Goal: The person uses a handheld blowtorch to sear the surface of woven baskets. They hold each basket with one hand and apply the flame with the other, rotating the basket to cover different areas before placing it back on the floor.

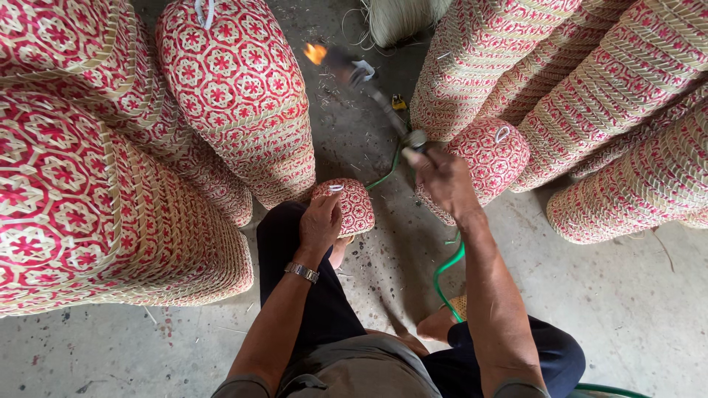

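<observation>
I see a small woven basket, red and natural in a star pattern, resting on my left knee near the middle of the concrete floor. My left hand clasps its side, fingers curled over the weave, a metal watch on the wrist. My right hand is closed around the handle of a gas torch, its flame burning at the tip, a green hose trailing down. Tall stacks of matching baskets crowd both sides.
</observation>
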